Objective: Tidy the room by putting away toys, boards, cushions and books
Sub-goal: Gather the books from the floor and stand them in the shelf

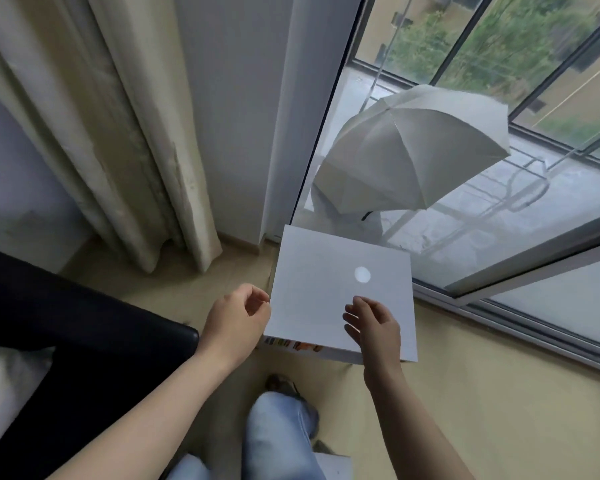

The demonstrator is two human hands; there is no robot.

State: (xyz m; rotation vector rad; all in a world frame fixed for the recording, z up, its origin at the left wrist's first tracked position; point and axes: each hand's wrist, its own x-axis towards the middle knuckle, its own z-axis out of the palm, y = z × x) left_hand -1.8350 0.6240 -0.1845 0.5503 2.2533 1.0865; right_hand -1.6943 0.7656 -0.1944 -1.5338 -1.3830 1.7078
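Left hand (236,317) loosely curled at the white board's (312,282) left edge; can't tell if it pinches or just touches. Right hand (373,323) relaxed, fingers on the board face, gripping nothing. Board sits low by the sliding window (520,261), not stowed yet. I'd judge tidying unfinished. Beyond the glass: open umbrella (413,150).

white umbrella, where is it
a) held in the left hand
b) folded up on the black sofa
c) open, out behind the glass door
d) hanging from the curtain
c: the white umbrella sits with its canopy spread open on the far side of the glass door, seen through the pane.
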